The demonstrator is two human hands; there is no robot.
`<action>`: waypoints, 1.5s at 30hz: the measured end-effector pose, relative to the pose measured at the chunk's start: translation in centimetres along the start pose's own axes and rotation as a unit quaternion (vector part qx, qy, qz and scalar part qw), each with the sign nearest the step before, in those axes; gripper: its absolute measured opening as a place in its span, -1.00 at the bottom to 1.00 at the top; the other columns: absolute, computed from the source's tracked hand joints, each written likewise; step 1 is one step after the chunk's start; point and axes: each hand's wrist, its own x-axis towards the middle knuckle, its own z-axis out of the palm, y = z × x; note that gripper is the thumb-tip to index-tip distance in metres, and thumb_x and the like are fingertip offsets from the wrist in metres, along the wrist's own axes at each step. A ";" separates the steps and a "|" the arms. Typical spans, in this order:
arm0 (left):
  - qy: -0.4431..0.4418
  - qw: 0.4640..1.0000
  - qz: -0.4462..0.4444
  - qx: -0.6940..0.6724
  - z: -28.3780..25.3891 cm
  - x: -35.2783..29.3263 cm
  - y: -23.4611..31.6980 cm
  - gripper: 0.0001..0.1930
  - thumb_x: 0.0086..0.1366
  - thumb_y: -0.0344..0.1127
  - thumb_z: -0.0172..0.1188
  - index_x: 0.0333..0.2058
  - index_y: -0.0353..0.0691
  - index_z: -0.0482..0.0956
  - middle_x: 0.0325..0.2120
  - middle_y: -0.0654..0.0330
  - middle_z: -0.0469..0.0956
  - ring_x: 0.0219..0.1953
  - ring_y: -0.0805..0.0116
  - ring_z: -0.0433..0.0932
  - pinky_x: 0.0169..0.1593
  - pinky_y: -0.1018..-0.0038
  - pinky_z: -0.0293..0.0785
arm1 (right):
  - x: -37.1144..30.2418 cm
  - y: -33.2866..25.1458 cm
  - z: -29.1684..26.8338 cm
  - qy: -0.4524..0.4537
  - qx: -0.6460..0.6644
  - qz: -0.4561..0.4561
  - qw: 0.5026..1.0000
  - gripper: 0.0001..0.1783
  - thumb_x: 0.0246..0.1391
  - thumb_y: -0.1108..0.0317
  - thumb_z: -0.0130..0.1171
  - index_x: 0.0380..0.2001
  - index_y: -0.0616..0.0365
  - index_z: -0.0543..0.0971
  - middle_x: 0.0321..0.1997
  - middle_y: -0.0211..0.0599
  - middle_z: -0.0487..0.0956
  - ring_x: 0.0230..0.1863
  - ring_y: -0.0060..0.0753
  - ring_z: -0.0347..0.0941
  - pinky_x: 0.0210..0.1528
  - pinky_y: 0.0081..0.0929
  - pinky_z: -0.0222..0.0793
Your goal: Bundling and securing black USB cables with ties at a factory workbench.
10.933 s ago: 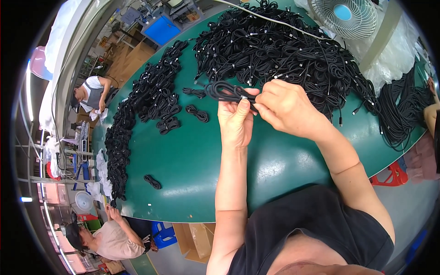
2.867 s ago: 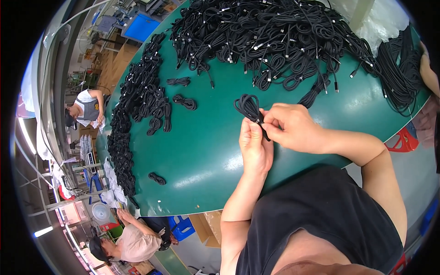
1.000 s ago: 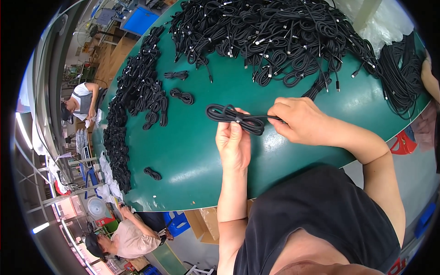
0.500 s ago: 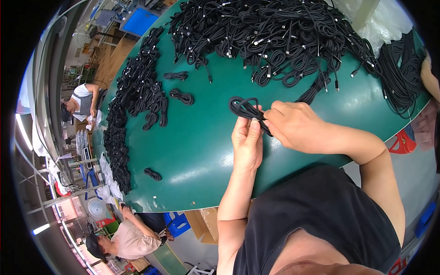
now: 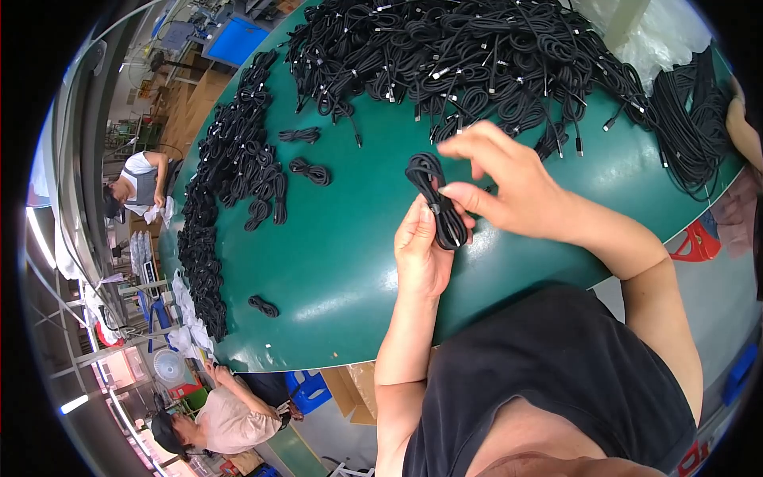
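A black USB-type cable (image 5: 447, 226), wound into a long coil, is gripped between the thumb and fingers of my left hand (image 5: 423, 258). The coil stands tilted above the green table (image 5: 334, 262), its upper loop free of the hand. Just right of that loop is my right hand (image 5: 520, 191), thumb and fingers spread, with nothing visible in it. Its thumb tip comes close to the coil; whether they touch I cannot tell. Beyond both hands lies a big heap of black cables (image 5: 445, 60) with silver connectors.
Bundled cables (image 5: 230, 151) line the table's left side, with a few single coils (image 5: 310, 172) nearby. A long hank of cables (image 5: 687, 127) hangs at the right edge beside another person's arm (image 5: 744, 131). Two people (image 5: 214, 413) work at the left. Clear plastic (image 5: 671, 40) lies far right.
My right hand has let go of the coil, opened and moved up and away to the right. In my left hand the coil has turned more upright.
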 end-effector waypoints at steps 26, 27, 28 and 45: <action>-0.034 0.994 -0.101 -0.013 1.1 -0.8 -2.3 -0.68 0.29 -0.27 -0.02 -0.09 -0.41 0.34 -0.23 -0.05 0.49 -0.30 0.32 0.51 -0.32 0.51 0.46 | 2.1 2.2 2.4 0.063 0.615 0.394 0.680 -0.68 0.13 0.16 0.01 -0.33 0.26 0.43 -0.63 -0.49 0.28 -0.70 -0.70 0.12 -0.71 -0.70 0.10; -0.034 0.994 -0.101 -0.013 0.9 -0.7 -2.4 -0.68 0.29 -0.27 -0.02 -0.09 -0.41 0.34 -0.23 -0.05 0.49 -0.30 0.32 0.51 -0.32 0.51 0.46 | 2.2 2.2 2.3 0.070 0.626 0.423 0.652 -0.64 0.13 0.08 0.01 -0.43 0.22 0.42 -0.68 -0.54 0.25 -0.75 -0.72 0.05 -0.75 -0.71 0.01; -0.027 0.992 -0.113 -0.055 0.6 -0.7 -2.5 -0.68 0.28 -0.27 -0.01 -0.11 -0.41 0.36 -0.23 -0.04 0.49 -0.33 0.34 0.50 -0.34 0.53 0.45 | 2.3 2.1 2.5 0.080 0.624 0.417 0.656 -0.56 0.11 -0.03 0.00 -0.54 0.15 0.37 -0.73 -0.58 0.19 -0.81 -0.73 -0.01 -0.79 -0.72 -0.05; 0.068 0.992 0.018 0.108 1.4 0.2 -0.2 -0.64 0.36 -0.19 -0.18 -0.02 -0.34 0.26 -0.52 0.19 0.38 -0.73 0.59 0.20 -0.71 0.72 0.07 | 3.8 1.5 3.2 0.173 0.574 0.318 0.734 -0.55 0.19 0.03 -0.12 -0.51 0.25 0.38 -0.69 -0.48 0.25 -0.74 -0.67 0.12 -0.70 -0.61 0.15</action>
